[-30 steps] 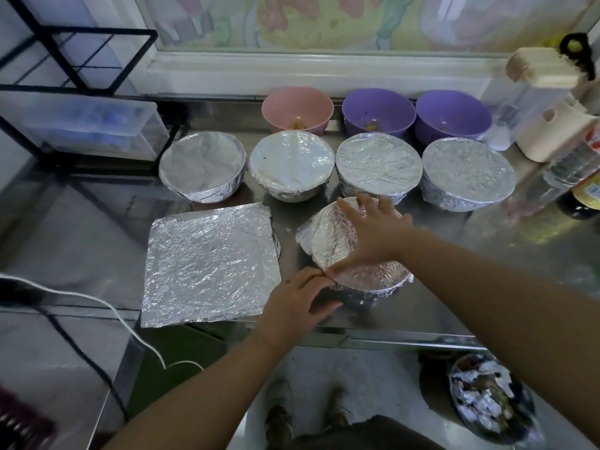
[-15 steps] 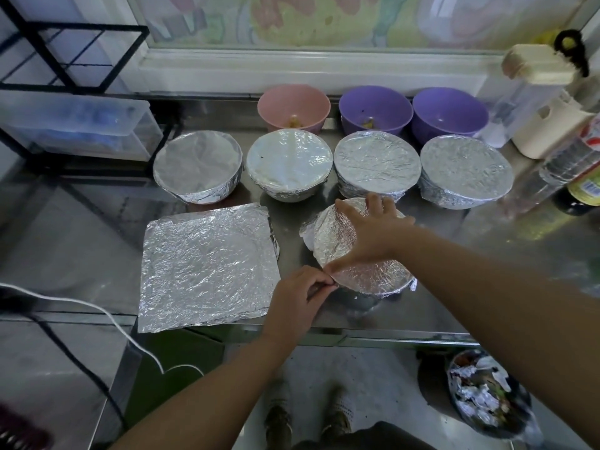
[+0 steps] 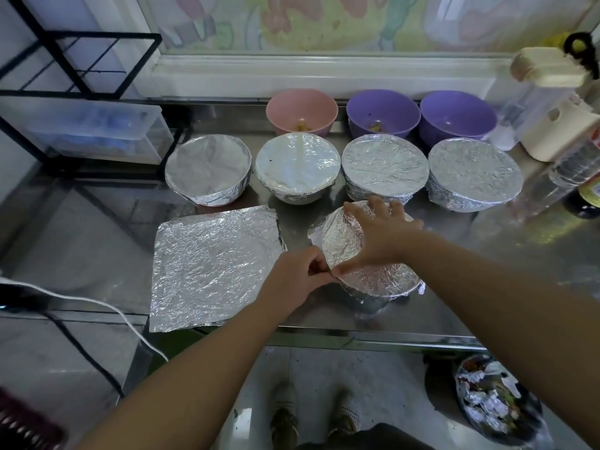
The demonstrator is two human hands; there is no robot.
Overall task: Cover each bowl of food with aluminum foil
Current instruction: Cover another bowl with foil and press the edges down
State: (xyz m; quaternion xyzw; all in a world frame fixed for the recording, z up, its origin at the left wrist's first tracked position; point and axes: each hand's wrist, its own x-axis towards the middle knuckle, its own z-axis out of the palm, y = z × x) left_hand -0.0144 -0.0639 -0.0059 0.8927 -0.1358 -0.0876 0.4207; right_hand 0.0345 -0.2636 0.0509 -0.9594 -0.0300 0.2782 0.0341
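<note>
A foil-topped bowl [image 3: 376, 280] stands near the steel table's front edge. My right hand [image 3: 380, 232] lies flat with spread fingers on its foil top. My left hand [image 3: 298, 277] pinches the foil at the bowl's left rim. A loose corner of foil [image 3: 316, 230] sticks out at the upper left. Behind it stands a row of several foil-covered bowls [image 3: 209, 170] [image 3: 384, 167]. Uncovered at the back are a pink bowl [image 3: 302, 110] and two purple bowls [image 3: 383, 112] [image 3: 457, 116]. A flat foil sheet [image 3: 211, 267] lies to the left.
Bottles and a cream jug [image 3: 558, 131] crowd the right side. A black wire rack with a clear plastic box [image 3: 91, 128] stands at the left. A white cable [image 3: 97, 306] hangs off the table's left front. On the floor at the right sits a bin of crumpled foil [image 3: 493, 401].
My left hand has closed from flat fingers into a pinch on the foil at the bowl's left rim. My right hand stays pressed on the top.
</note>
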